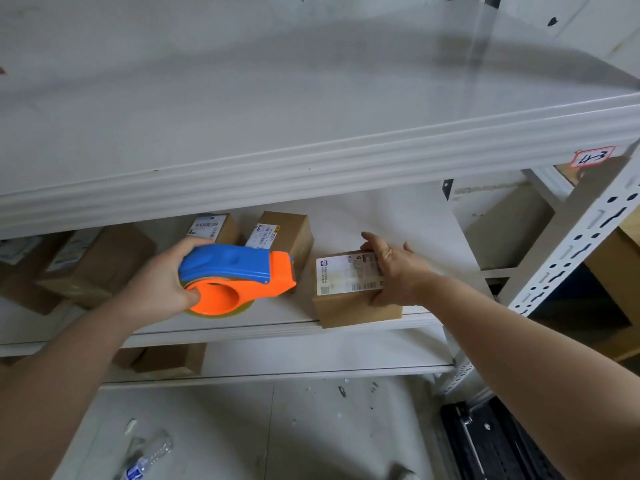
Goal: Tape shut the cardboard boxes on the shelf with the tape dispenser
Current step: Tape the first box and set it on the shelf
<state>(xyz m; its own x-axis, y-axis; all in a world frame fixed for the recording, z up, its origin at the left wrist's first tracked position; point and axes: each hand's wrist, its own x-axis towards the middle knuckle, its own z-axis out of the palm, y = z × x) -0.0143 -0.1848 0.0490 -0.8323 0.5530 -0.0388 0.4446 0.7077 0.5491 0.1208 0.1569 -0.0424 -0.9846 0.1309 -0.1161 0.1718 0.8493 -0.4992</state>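
Sideways, tape dispenser (239, 273) nose rightward toward box (348, 303).

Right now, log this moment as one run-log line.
left hand: grips dispenser | right hand: holds box at shelf front edge | dispenser: left of box, not touching

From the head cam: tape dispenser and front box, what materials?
Tape dispenser: likely moulded plastic, slightly glossy blue and orange, with rounded edges. Front box: matte brown cardboard by the look of it, with a printed white paper label on top.
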